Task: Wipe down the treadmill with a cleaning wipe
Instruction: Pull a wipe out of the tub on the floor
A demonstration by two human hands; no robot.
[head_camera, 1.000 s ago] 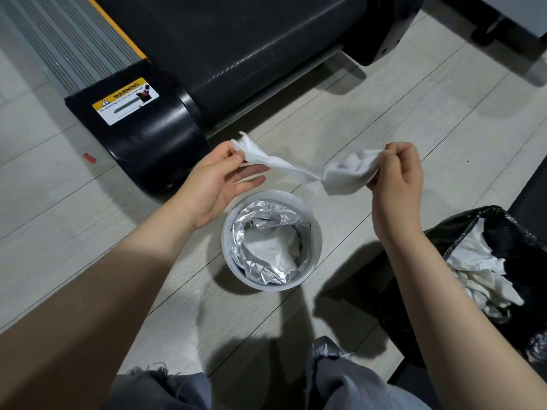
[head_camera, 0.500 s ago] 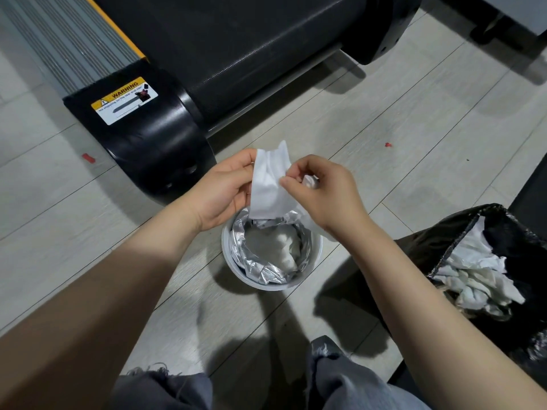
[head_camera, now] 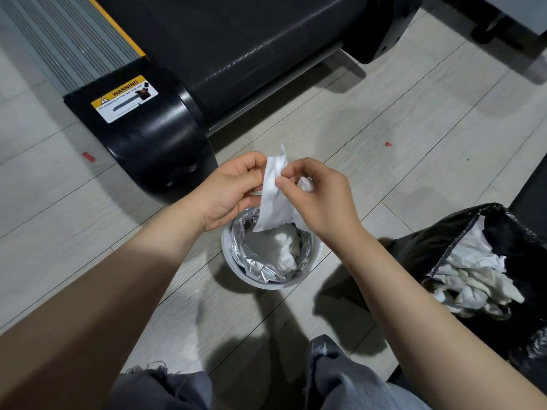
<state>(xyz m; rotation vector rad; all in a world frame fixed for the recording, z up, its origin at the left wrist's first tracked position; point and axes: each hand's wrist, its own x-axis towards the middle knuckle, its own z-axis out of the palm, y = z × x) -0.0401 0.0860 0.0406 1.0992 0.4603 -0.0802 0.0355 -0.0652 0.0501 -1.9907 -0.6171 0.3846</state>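
Observation:
A white cleaning wipe (head_camera: 273, 199) hangs folded between both hands, just above the round wipe tub (head_camera: 316, 263). My left hand (head_camera: 228, 190) pinches its upper left edge. My right hand (head_camera: 319, 196) pinches the wipe from the right, with a bunched part tucked under its fingers. The tub stands on the floor, lined with crinkled silver foil, more white wipes inside. The black treadmill (head_camera: 236, 39) lies beyond the hands, its rear end cap (head_camera: 154, 137) with a yellow warning label close at the left.
An open black rubbish bag (head_camera: 444, 241) with several used white wipes sits on the floor at the right. My knees in grey jeans (head_camera: 340, 380) are at the bottom edge. Small red scraps (head_camera: 88, 156) lie on the pale floor tiles.
The wipe was stretched wide between my two hands a second ago. My right hand has since come in to the left hand, and the wipe is now folded and hanging narrow.

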